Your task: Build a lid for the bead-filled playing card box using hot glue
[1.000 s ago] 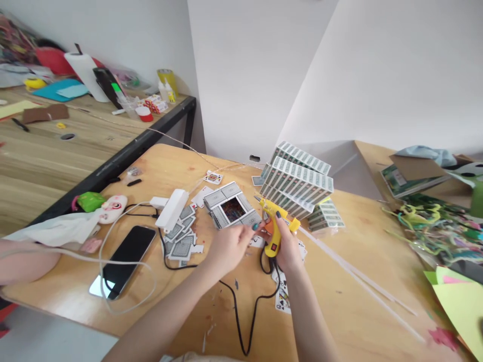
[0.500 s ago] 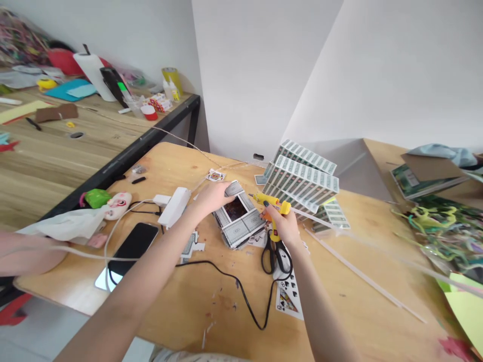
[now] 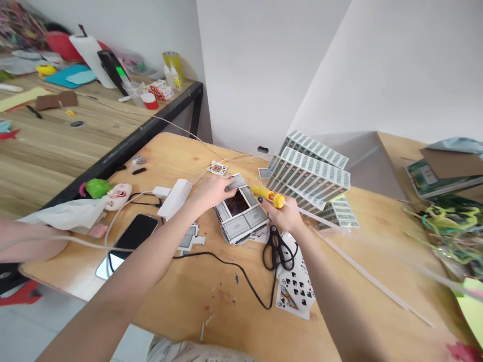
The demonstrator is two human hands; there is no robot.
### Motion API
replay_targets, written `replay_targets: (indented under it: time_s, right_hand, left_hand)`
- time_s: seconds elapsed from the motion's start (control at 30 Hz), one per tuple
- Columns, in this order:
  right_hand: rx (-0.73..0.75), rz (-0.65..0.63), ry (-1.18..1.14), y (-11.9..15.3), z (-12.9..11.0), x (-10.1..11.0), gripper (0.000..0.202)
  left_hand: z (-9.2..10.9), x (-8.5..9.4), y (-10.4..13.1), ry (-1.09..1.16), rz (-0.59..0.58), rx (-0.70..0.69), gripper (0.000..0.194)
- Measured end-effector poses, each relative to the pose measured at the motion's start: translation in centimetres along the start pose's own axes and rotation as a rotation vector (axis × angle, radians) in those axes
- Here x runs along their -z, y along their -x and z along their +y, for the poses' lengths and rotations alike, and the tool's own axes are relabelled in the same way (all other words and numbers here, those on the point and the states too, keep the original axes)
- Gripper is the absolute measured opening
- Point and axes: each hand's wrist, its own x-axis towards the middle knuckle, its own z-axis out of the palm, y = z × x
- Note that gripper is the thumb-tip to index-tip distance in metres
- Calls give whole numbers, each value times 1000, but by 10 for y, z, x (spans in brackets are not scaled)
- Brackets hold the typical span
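A low box made of playing cards (image 3: pixel 244 221), grey card backs outward, lies on the wooden table with a dark rectangular opening in its top. My left hand (image 3: pixel 212 193) grips its far left edge, thumb on top near the opening. In my right hand (image 3: pixel 283 213) is a yellow hot glue gun (image 3: pixel 264 193), its front end pointing left over the box's right edge. A long clear glue stick (image 3: pixel 320 219) sticks out of its back. My right fingers partly hide the gun's handle. Black-handled scissors (image 3: pixel 278 254) and loose playing cards (image 3: pixel 298 286) lie just below that hand.
Behind the glue gun stand stacked green-and-white card boxes (image 3: pixel 313 168). A black cable (image 3: pixel 241 271) loops across the front. To the left are a phone (image 3: pixel 132 239), a white box (image 3: pixel 176 199) and another person's arm (image 3: pixel 33 241). A second glue stick (image 3: pixel 373 276) lies right.
My right hand has turned the glue gun, so its handle shows less, and it sits closer to the box's right side. My left hand stays on the box. The view has shifted slightly.
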Motion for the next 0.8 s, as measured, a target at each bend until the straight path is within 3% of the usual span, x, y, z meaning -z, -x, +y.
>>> replay_targets:
  time_s: [0.17, 0.3, 0.53, 0.8]
  right_hand:
    - [282, -145, 312, -13, 3, 9, 25]
    - [386, -176, 412, -19, 5, 8, 25]
    - [418, -226, 410, -24, 8, 3, 23]
    - [307, -236, 279, -26, 16, 1, 23]
  left_hand:
    - [2, -1, 5, 10, 40, 14, 38]
    - [1, -5, 6, 11, 66, 2, 39]
    - [0, -9, 6, 32, 85, 7, 36]
    - [-1, -11, 6, 40, 93, -9, 37]
